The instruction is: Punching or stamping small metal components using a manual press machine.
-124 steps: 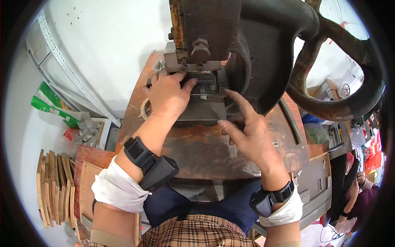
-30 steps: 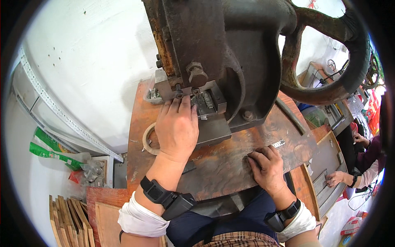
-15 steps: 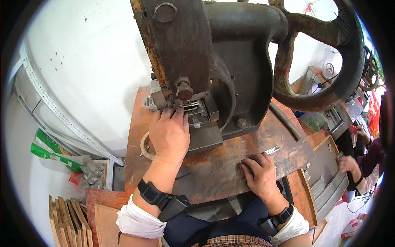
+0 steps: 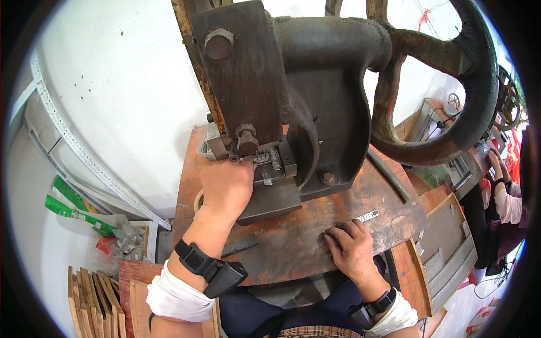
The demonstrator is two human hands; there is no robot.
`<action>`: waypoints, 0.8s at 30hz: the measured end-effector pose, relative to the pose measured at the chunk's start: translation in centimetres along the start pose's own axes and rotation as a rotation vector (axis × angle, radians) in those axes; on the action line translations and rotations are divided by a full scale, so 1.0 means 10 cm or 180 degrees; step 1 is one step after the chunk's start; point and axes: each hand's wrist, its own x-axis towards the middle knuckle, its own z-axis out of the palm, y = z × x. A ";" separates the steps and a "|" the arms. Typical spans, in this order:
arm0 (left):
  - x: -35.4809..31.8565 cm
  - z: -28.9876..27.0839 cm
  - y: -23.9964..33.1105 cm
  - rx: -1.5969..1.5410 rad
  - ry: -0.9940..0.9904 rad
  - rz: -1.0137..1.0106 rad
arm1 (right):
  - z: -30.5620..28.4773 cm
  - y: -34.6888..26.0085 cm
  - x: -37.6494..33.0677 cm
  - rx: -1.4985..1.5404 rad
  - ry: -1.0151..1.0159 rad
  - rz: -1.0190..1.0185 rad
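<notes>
Honestly, I worry most about my left hand (image 4: 228,186), fingers curled at the small metal piece (image 4: 265,159) under the press ram (image 4: 246,141) at frame centre, getting crushed if the flywheel (image 4: 451,84) turns, while my right hand (image 4: 352,248) rests flat and open on the rusty table (image 4: 293,242).

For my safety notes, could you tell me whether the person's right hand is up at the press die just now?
No, the right hand lies flat on the rusty table, while the left hand is at the die.
</notes>
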 end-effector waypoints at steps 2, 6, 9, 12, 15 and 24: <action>0.02 0.01 -0.06 0.0045 0.0127 0.0341 | 0.02 0.00 0.00 -0.0009 0.0006 -0.0027; 0.08 -0.11 -0.02 0.0096 -0.0035 0.0249 | -0.03 0.00 0.02 0.0013 0.0002 -0.0088; 0.11 -0.13 0.00 0.0093 -0.0128 0.0071 | -0.02 0.02 0.01 -0.0039 0.0007 -0.0074; 0.11 -0.11 0.03 0.0052 -0.0159 -0.0054 | -0.01 0.02 0.03 0.0073 -0.0024 -0.0020; 0.09 -0.08 -0.01 0.0082 0.0033 -0.0009 | 0.01 0.01 0.03 0.0084 -0.0001 -0.0058; 0.01 -0.03 -0.11 0.0243 0.0425 0.0763 | 0.03 0.04 0.01 -0.0067 -0.0064 -0.0143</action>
